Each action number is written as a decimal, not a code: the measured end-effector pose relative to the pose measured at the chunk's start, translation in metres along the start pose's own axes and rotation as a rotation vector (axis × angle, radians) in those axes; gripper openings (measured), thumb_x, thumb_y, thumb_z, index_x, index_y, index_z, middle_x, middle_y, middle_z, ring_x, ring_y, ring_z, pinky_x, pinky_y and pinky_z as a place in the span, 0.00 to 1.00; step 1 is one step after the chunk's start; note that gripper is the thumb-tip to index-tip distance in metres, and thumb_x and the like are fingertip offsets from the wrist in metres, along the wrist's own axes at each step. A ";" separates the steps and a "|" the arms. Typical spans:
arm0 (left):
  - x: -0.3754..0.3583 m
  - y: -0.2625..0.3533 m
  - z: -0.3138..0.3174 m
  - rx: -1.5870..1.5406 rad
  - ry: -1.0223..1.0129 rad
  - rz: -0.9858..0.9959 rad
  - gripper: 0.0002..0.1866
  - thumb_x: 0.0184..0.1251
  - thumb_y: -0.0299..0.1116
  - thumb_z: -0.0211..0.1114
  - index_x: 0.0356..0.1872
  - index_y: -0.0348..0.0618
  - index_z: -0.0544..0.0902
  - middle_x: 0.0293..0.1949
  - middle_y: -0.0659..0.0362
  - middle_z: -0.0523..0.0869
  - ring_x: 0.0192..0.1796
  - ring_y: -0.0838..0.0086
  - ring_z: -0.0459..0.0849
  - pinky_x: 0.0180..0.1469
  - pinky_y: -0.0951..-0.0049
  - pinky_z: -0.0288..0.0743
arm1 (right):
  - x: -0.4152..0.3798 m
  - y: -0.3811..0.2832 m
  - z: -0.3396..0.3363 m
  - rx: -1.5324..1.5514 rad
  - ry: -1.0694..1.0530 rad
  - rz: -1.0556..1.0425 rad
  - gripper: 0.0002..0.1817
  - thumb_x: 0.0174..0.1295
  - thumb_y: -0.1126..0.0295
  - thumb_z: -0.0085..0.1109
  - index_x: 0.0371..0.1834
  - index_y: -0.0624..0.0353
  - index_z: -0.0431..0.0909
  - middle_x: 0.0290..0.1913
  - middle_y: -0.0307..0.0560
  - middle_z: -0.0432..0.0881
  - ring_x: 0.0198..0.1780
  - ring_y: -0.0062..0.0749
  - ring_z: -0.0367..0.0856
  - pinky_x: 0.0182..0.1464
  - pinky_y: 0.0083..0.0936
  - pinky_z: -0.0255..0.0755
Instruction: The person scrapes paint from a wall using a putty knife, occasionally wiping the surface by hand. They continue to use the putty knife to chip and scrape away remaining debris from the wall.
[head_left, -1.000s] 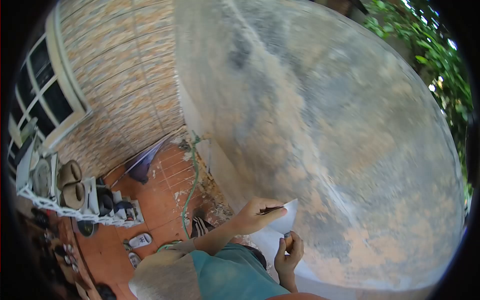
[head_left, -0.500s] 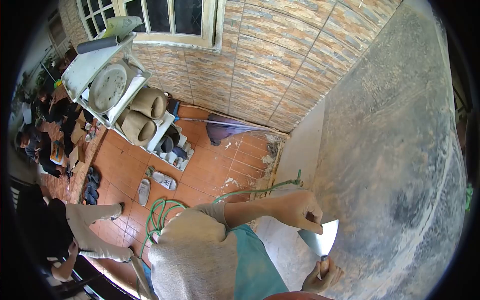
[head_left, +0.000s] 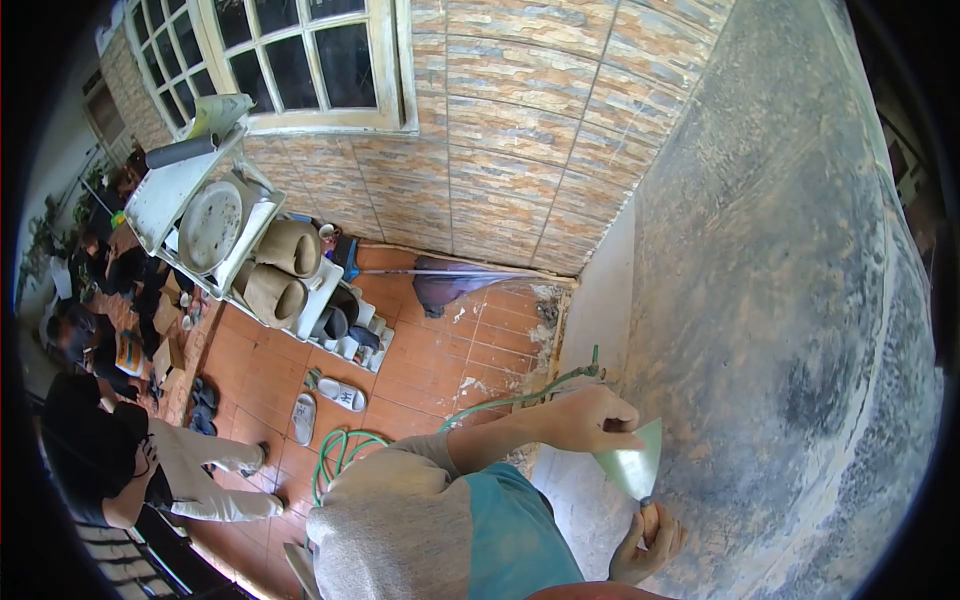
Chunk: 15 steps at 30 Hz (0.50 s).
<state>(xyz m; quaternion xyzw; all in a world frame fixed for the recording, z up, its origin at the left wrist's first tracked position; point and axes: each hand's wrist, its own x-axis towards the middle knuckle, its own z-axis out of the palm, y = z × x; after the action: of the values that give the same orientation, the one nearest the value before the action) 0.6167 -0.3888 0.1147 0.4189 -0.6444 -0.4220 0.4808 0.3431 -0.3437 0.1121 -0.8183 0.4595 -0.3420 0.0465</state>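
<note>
A putty knife (head_left: 634, 466) with a wide, shiny metal blade and a short brown handle is in front of the grey wall. My right hand (head_left: 650, 543) is closed around its handle, low in the view, with the blade pointing up. My left hand (head_left: 590, 418) reaches across from the left, its fingers curled and pinched at the upper edge of the blade. Whether anything sits between those fingertips is too small to see. Part of my grey and teal shirt (head_left: 400, 520) shows below the left arm.
A smeared grey wall (head_left: 760, 330) fills the right side. A green hose (head_left: 345, 445) lies on orange floor tiles near grey sandals (head_left: 340, 394). A white rack (head_left: 215, 225) holds pots under the window. A person in light trousers (head_left: 215, 470) stands at left; others sit behind.
The view has shifted, so the window and rack look lower and further left. The blade has turned and its shine has dulled. Both hands stay on the putty knife.
</note>
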 end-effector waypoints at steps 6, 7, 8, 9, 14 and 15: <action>0.011 0.026 0.035 0.029 -0.283 -0.006 0.19 0.72 0.42 0.67 0.29 0.35 0.78 0.21 0.54 0.82 0.24 0.69 0.82 0.30 0.66 0.69 | -0.043 0.023 -0.021 0.028 0.108 0.173 0.15 0.68 0.70 0.66 0.54 0.65 0.83 0.39 0.48 0.84 0.41 0.36 0.73 0.41 0.31 0.67; 0.011 0.031 0.040 -0.001 -0.314 -0.064 0.20 0.73 0.43 0.66 0.28 0.35 0.78 0.21 0.54 0.82 0.24 0.70 0.83 0.30 0.66 0.70 | -0.050 0.026 -0.024 0.045 0.115 0.199 0.15 0.69 0.69 0.66 0.55 0.65 0.83 0.40 0.47 0.84 0.41 0.36 0.73 0.41 0.30 0.67; 0.010 0.034 0.045 -0.033 -0.341 -0.123 0.21 0.75 0.44 0.65 0.28 0.35 0.78 0.21 0.53 0.82 0.25 0.70 0.85 0.30 0.66 0.70 | -0.057 0.029 -0.027 0.061 0.119 0.224 0.16 0.69 0.69 0.66 0.55 0.65 0.83 0.41 0.47 0.84 0.41 0.35 0.73 0.41 0.30 0.67; 0.008 0.035 0.050 -0.026 -0.352 -0.151 0.21 0.76 0.44 0.63 0.28 0.35 0.78 0.21 0.53 0.82 0.25 0.70 0.86 0.30 0.67 0.71 | -0.063 0.032 -0.030 0.078 0.123 0.248 0.16 0.69 0.68 0.66 0.56 0.65 0.83 0.42 0.47 0.84 0.42 0.35 0.73 0.42 0.29 0.68; 0.000 0.041 0.061 0.062 -0.389 -0.233 0.23 0.81 0.45 0.57 0.29 0.36 0.80 0.21 0.54 0.83 0.26 0.71 0.88 0.31 0.69 0.74 | -0.080 0.048 -0.035 -0.008 0.160 0.059 0.17 0.70 0.67 0.66 0.56 0.67 0.83 0.39 0.48 0.85 0.39 0.33 0.73 0.41 0.29 0.67; -0.002 0.040 0.062 0.080 -0.370 -0.222 0.23 0.81 0.45 0.57 0.29 0.36 0.80 0.20 0.54 0.83 0.26 0.71 0.88 0.31 0.69 0.74 | -0.080 0.048 -0.035 -0.005 0.178 0.021 0.17 0.70 0.66 0.65 0.55 0.67 0.83 0.38 0.48 0.86 0.38 0.33 0.73 0.41 0.29 0.66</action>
<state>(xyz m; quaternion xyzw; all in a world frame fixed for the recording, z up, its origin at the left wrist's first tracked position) 0.5512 -0.3666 0.1411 0.4216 -0.6878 -0.5160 0.2879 0.2600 -0.3005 0.0784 -0.7800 0.4711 -0.4119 0.0071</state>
